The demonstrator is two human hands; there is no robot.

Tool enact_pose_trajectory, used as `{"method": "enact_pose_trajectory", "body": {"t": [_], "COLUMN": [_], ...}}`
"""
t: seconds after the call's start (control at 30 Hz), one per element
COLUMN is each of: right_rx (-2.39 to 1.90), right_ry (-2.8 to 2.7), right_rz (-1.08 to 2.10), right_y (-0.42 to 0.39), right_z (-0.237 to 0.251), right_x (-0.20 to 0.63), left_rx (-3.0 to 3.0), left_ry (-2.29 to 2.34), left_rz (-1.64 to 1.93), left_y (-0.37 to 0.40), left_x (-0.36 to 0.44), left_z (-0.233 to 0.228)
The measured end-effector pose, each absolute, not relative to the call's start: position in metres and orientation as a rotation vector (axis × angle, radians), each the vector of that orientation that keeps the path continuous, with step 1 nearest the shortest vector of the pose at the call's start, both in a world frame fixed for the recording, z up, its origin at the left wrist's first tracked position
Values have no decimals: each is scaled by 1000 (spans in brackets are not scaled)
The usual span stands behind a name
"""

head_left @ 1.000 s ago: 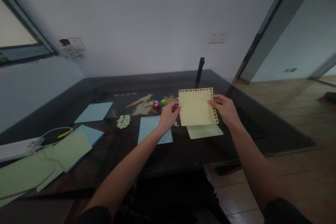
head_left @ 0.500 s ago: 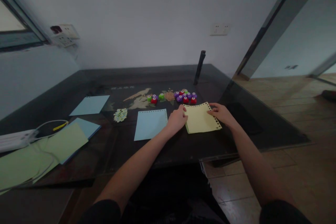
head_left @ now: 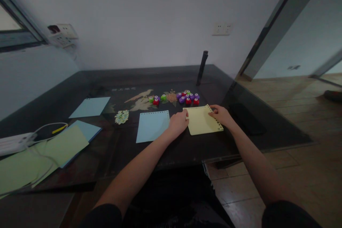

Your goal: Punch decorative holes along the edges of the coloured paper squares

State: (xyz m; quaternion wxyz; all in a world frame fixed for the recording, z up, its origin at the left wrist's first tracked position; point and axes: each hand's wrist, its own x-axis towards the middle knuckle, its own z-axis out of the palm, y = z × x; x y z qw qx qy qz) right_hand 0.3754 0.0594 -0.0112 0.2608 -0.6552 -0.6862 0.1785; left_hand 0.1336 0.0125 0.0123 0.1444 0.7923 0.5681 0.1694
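Yellow loose-leaf paper (head_left: 203,123), punched with holes along its top and right edges, lies on the dark table in front of me; it looks like more than one sheet. My left hand (head_left: 179,122) pinches its left edge near the top corner. At the upper right corner, my right hand (head_left: 219,114) grips the paper between thumb and fingers. Beside my left wrist is a pale blue punched sheet (head_left: 152,126), partly covered by the forearm. Just beyond the yellow paper sits a cluster of small red, purple and green eye-shaped beads (head_left: 188,98).
A smaller bead group (head_left: 156,100) and a flowery cutout (head_left: 122,117) lie left of centre. Farther left are a blue sheet (head_left: 91,107), green papers (head_left: 66,146) and a white power strip (head_left: 16,144) with a cable. A black upright stick (head_left: 202,68) stands behind; a dark flat object (head_left: 247,119) lies right.
The yellow paper now lies flatter, with its sheets lined up more closely. Both hands keep hold of its edges and have barely moved. The whole view has shifted slightly.
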Motion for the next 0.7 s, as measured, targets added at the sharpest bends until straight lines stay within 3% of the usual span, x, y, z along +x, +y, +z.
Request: {"method": "enact_pose_trajectory", "body": {"t": [0.57, 0.7], "right_rx": [-1842, -1908], "right_ry": [-1843, -1838], "right_rz": [493, 373], "right_y": [58, 53], "right_z": [-7, -6], "right_x": [371, 364], "left_rx": [2651, 2666], "left_ry": [1247, 1256], "left_rz": [522, 534], "left_y": [-14, -12], "left_x": [147, 146], "left_z": [-4, -4]}}
